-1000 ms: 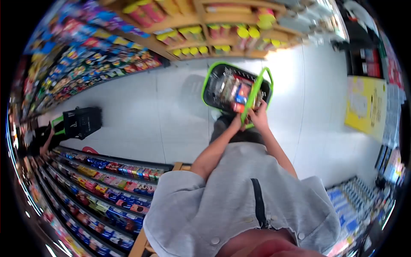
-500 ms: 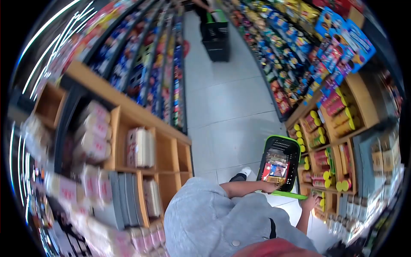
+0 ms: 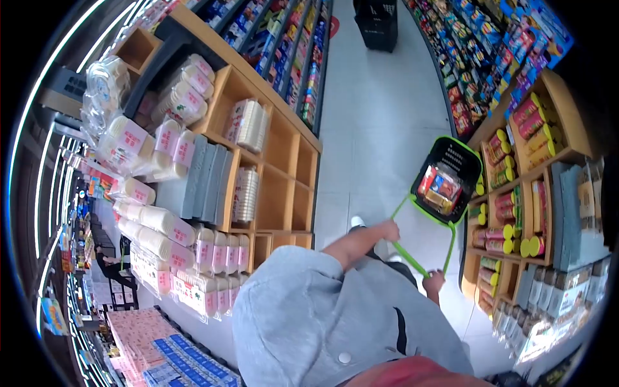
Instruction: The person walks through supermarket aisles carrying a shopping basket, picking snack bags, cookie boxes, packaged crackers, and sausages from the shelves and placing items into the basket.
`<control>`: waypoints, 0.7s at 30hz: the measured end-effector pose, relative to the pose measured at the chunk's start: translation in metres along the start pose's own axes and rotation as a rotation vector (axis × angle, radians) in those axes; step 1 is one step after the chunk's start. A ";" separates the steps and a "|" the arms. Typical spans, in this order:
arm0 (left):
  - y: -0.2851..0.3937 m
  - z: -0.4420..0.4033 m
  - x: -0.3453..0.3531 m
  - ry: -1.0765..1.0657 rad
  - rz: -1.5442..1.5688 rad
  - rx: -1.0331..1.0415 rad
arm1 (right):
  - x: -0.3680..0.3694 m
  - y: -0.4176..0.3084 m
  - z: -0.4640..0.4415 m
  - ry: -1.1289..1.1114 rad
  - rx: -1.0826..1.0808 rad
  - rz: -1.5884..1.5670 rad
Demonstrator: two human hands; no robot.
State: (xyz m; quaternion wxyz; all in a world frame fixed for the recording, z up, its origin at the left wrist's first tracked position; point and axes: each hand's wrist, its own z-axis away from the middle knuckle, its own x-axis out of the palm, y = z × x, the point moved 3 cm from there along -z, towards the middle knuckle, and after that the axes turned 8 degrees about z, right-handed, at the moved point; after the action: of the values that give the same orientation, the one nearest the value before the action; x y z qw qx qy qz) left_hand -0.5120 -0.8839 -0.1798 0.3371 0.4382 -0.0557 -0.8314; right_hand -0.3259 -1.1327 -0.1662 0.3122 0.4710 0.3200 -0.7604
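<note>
Basket: a black, slotted plastic shopping basket with a bright green rim (image 3: 454,155) is ahead of the person, mouth up; from here I can't tell whether it rests on the floor.
Floor: pale grey, glossy tiles (image 3: 354,151) lie open to the basket's left and run up the aisle beyond it.
Tight edge: the basket's right side is close to a light wooden shelf unit (image 3: 540,166) stacked with pink-and-yellow canisters (image 3: 532,246); I can't tell whether they touch.
Handle: a thin, green plastic loop (image 3: 409,257) leans from the basket's near side towards the person.
Left hand: the left hand (image 3: 389,230) has its fingers curled round the handle's left corner, short of the basket.
Right hand: the right hand (image 3: 434,280) has its fingers bent round the handle's right corner; how tightly they press is too small to see.
Load: red, blue and clear shiny packets (image 3: 442,188) lie in the basket's bottom.
Shoe: a white shoe (image 3: 357,221) is on the floor left of the basket.
Up the aisle: a second, dark slatted basket (image 3: 378,26) stands beyond the first, partly blocking the way.
Across: well left of the basket is a pale wooden rack with square compartments (image 3: 281,151).
</note>
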 end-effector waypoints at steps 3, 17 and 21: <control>-0.051 0.036 -0.020 0.051 0.032 -0.020 | 0.003 -0.052 -0.015 -0.205 -0.008 0.147; -0.102 0.175 0.012 0.076 -0.066 -0.085 | 0.029 -0.162 0.018 -0.185 -0.081 -0.018; -0.125 0.197 0.020 0.083 -0.050 -0.158 | 0.024 -0.192 -0.007 -0.172 -0.195 0.027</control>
State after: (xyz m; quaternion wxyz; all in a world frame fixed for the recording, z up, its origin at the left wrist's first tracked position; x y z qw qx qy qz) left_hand -0.7348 -0.8403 -0.1215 0.3518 0.4454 0.0348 -0.8225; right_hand -0.4798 -1.0157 -0.1541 0.3930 0.3756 0.3581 -0.7591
